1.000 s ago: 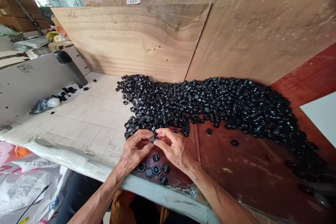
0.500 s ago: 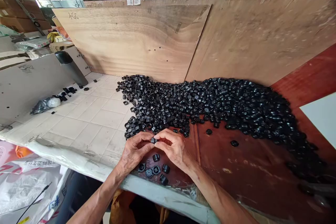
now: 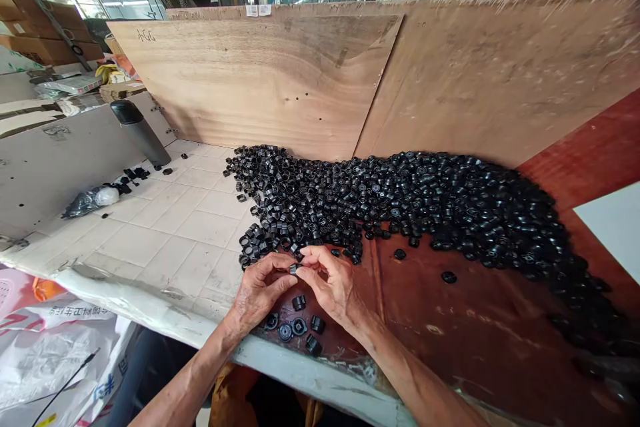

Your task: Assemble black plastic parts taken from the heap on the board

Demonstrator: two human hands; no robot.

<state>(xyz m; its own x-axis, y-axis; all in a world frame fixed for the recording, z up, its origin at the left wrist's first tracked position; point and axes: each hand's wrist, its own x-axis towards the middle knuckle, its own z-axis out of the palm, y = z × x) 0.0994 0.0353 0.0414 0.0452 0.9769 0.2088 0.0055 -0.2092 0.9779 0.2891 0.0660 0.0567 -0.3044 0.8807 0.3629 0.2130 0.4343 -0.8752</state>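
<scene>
At the front edge of the bench (image 3: 150, 287): left hand (image 3: 260, 290) and right hand (image 3: 333, 290), grip fully closed, thumbs and fingertips of both pinching one small black plastic ring (image 3: 295, 269) above the surface. Directly below, six like rings (image 3: 299, 326), loose on a reddish-brown board (image 3: 425, 300). Just beyond the hands, a long heap of black rings (image 3: 400, 207), spread over board and white tile (image 3: 200, 227), against upright plywood sheets (image 3: 250, 80). Far left, a dark flask (image 3: 141, 133) and a plastic bag (image 3: 85, 205).
</scene>
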